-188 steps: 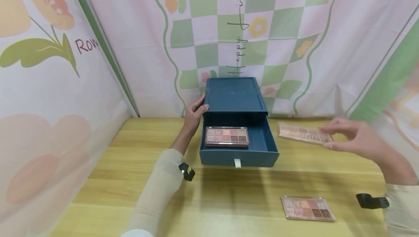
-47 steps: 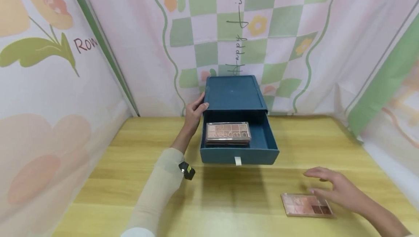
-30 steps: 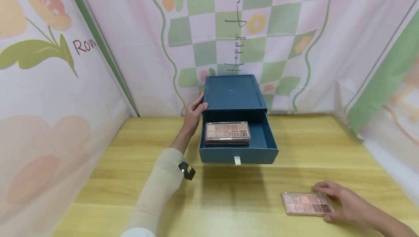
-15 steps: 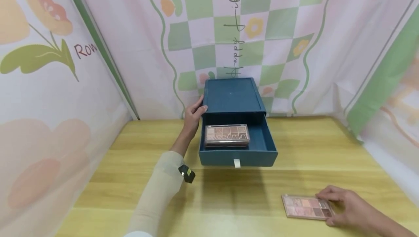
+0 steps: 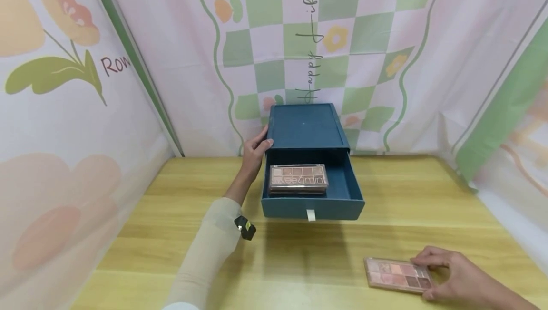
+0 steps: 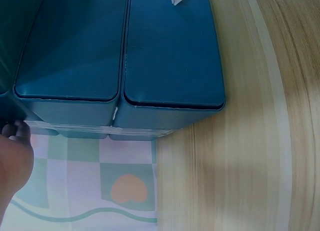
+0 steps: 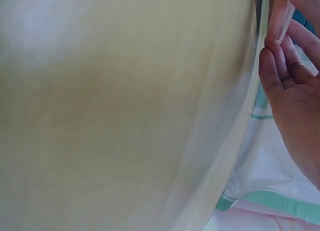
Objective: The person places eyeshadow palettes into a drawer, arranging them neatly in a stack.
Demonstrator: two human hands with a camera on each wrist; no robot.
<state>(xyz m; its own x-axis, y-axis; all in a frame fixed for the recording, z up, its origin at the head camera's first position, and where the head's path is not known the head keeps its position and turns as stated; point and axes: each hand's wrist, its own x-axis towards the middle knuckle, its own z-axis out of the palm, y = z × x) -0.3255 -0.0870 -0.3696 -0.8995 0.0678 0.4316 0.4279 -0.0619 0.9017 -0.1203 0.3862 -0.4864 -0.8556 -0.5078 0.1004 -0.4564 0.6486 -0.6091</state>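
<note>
An eyeshadow palette (image 5: 397, 275) in a clear-lidded case lies low over the table at the front right. My right hand (image 5: 454, 274) pinches its right end between thumb and fingers; in the right wrist view the palette (image 7: 281, 22) shows edge-on at the fingertips. A blue drawer unit (image 5: 306, 124) stands at the back, its top drawer (image 5: 314, 208) pulled out. In that drawer's left part lies a stack of palettes (image 5: 298, 178), the uppermost lettered "sweet mint". My left hand (image 5: 254, 153) grips the unit's upper left side, thumb at the front edge.
Closed lower drawers (image 6: 172, 56) with pale pull tabs sit under the open one in the left wrist view. The wooden table (image 5: 180, 215) reaches the patterned cloth (image 5: 299, 39) behind. More printed cloth hangs at both sides.
A palette carried by my right hand earlier now lies in the drawer. That hand then came down to the table palette, took its right end and shifted it slightly left. My left hand stayed put.
</note>
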